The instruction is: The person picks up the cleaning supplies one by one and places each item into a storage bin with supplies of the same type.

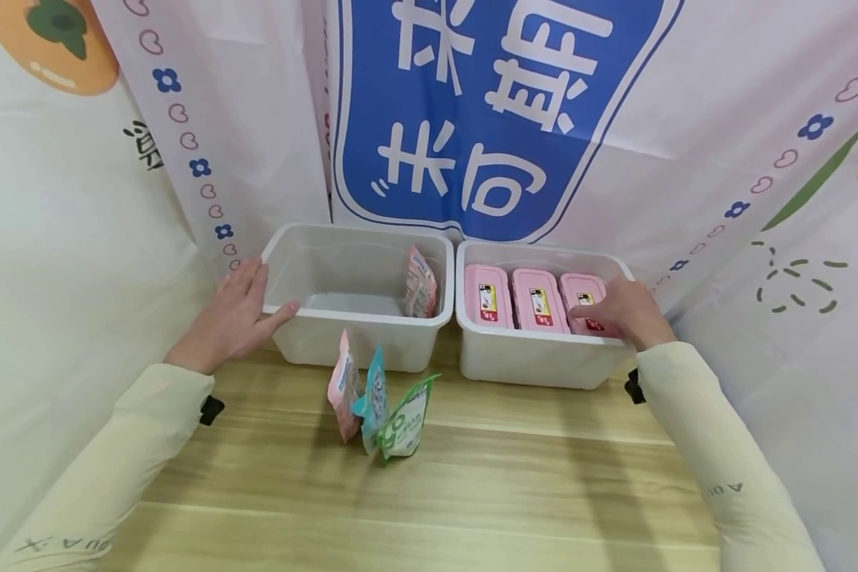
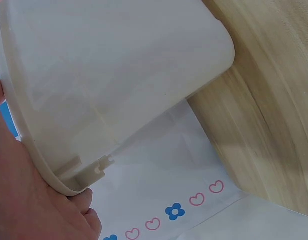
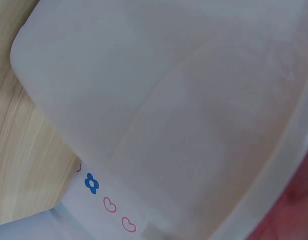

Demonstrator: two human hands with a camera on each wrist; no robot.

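My left hand holds the front left corner of the left white bin. Its thumb lies over the front rim, and curled fingers show under the corner in the left wrist view. One pink pouch stands inside that bin at its right end. My right hand reaches over the right white bin and grips the rightmost pink box, thumb across its lid; the other fingers are partly hidden. Two more pink boxes, a left one and a middle one, sit beside it.
On the wooden table, before the left bin, stand a pink pouch, a blue pouch and a green-and-white pouch. Printed cloth hangs behind the bins and along both sides.
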